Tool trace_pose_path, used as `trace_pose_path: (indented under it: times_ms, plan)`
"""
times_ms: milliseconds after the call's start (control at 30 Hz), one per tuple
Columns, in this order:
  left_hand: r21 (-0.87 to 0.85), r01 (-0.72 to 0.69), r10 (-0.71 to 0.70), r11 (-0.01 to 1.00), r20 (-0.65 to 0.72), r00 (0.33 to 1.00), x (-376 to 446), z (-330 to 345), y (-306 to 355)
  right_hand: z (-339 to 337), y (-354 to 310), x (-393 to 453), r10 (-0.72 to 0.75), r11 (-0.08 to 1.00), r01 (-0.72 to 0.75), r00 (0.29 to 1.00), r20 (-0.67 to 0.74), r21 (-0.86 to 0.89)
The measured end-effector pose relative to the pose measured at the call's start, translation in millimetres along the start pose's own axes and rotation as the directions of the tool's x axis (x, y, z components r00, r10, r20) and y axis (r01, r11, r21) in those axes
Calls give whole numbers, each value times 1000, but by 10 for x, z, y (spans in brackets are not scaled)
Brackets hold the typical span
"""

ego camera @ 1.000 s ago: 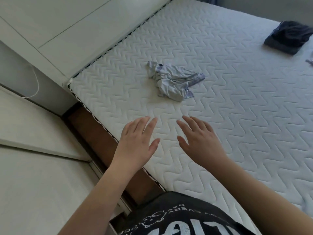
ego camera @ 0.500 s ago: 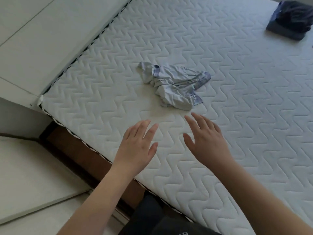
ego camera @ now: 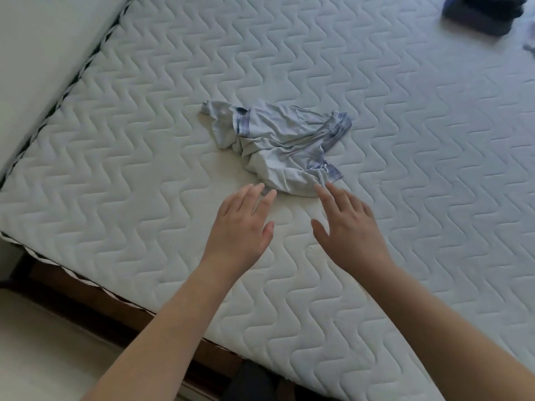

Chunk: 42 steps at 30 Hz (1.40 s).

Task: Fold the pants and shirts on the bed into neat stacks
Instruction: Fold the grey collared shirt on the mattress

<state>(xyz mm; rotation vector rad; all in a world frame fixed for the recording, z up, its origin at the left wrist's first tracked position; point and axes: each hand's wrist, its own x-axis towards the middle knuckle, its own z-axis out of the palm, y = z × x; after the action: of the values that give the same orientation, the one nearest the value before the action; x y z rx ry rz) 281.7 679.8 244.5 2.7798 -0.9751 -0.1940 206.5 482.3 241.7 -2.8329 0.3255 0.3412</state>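
Observation:
A small crumpled light-blue garment (ego camera: pixel 278 143) with plaid blue trim lies in the middle of the white quilted mattress (ego camera: pixel 405 198). My left hand (ego camera: pixel 240 230) hovers flat, fingers apart, its fingertips at the garment's near left edge. My right hand (ego camera: pixel 347 227) is spread the same way, fingertips touching or just short of the garment's near right hem. Neither hand holds anything. A dark folded pile of clothing (ego camera: pixel 486 13) sits at the far right corner, partly cut off by the frame.
A white headboard panel (ego camera: pixel 43 47) runs along the mattress's left side. The dark wooden bed frame (ego camera: pixel 95 311) shows below the near edge, with pale floor (ego camera: pixel 34 357) beyond. A small dark scrap (ego camera: pixel 529 49) lies at the right edge.
Both hands have moved forward over the mattress until their fingertips reach the light-blue garment. The view has shifted closer and further over the bed.

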Motion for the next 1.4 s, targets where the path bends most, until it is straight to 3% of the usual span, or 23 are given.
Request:
trace_pose_path:
  times_ms: [233, 533, 700, 833, 900, 1000, 1100, 1400]
  plan:
    - [26, -17, 16, 1000, 63, 998, 617, 640, -297, 549, 170, 963, -31, 999, 30, 999, 22, 36]
    - [101, -45, 13, 994, 295, 955, 1430, 1745, -643, 1573, 628, 1968, 70, 997, -71, 968, 242, -5]
    - [195, -96, 25, 976, 333, 942, 1762, 2273, -780, 1964, 880, 2400, 61, 998, -67, 968, 244, 16]
    - [172, -85, 8, 981, 406, 914, 2006, 2811, -1015, 2362, 1132, 2627, 27, 999, -34, 969, 247, 24]
    - [121, -72, 28, 990, 329, 944, 2071, 3082, -1027, 2572, 1250, 2680, -3, 1000, -2, 977, 211, 22]
    - [91, -25, 18, 996, 75, 997, 2058, 3440, -1002, 2842, 1352, 2689, -59, 998, 58, 998, -12, -31]
    - [111, -56, 64, 992, -67, 996, 2012, 3649, -1051, 3013, 1383, 2669, -111, 992, 96, 976, -187, -86]
    - [101, -79, 86, 992, -62, 994, 2013, 3642, -1058, 3036, 1410, 2666, -160, 984, 133, 955, -250, -120]
